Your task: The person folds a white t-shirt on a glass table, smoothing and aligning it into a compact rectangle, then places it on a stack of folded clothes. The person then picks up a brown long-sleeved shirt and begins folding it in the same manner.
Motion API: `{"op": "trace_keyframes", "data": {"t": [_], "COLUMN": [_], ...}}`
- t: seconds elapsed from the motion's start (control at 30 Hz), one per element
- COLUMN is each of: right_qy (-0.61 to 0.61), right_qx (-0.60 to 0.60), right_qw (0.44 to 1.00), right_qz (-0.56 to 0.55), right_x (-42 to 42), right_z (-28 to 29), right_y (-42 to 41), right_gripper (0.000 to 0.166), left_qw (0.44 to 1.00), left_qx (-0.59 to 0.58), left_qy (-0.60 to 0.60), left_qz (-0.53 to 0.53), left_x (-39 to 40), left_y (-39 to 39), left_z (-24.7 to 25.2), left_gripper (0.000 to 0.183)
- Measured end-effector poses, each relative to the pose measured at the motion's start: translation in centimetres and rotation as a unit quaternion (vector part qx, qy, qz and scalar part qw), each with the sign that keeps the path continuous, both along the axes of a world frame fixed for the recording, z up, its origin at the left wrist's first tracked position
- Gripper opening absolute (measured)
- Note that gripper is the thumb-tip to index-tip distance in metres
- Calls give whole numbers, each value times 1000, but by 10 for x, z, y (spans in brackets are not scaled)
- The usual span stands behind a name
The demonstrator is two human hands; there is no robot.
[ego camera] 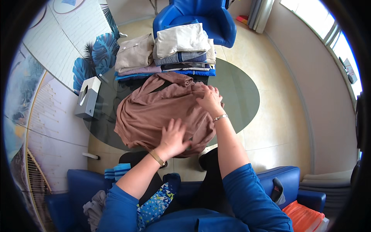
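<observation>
A brownish-pink long-sleeved garment (pixel 162 113) lies spread and wrinkled on the oval glass table (pixel 240 87), its near edge hanging over the rim. My left hand (pixel 174 137), slightly blurred, is over its near middle with fingers spread; whether it touches the cloth is unclear. On the garment's right upper part rests my right hand (pixel 211 98), fingers bent against the fabric; whether they pinch it cannot be told. Right behind the garment rise stacks of folded clothes, with a white folded cloth (pixel 182 39) on the right stack and a beige garment (pixel 134 53) on the left one.
A grey and white tissue box (pixel 88 98) stands at the table's left edge. Beyond the table is a blue armchair (pixel 200 14). On the blue sofa (pixel 278 177) around me lie a patterned blue cloth (pixel 156 206), a grey cloth (pixel 95 208), a dark sock (pixel 277 191) and an orange item (pixel 303 216).
</observation>
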State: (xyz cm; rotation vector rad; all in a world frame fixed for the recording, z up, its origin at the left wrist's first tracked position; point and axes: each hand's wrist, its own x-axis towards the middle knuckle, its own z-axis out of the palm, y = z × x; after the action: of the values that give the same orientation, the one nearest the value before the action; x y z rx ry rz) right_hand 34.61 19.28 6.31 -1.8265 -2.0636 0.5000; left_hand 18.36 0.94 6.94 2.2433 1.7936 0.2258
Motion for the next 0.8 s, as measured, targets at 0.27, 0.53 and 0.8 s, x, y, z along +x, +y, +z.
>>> {"op": "trace_keyframes", "data": {"t": [0.27,0.53,0.8], "right_qy": [77,133,-96], "right_qx": [-7,3,-21], "right_qw": [996,990,994], "right_qz": [45,38,39], "right_x": [15,16,20], "right_z": [-6,-2,-17], "right_y": [10,19,13], "right_gripper": [55,39,52], "left_qw": [997,986,979], "left_qx": [12,65,110], "left_qy": [8,-75,-72], "left_qz": [-74,-134,-158], "left_x": [11,18,36], "left_y": [-12,-17,-17], "left_z": [-13,-10,-44], "left_gripper": [75,77,40]}}
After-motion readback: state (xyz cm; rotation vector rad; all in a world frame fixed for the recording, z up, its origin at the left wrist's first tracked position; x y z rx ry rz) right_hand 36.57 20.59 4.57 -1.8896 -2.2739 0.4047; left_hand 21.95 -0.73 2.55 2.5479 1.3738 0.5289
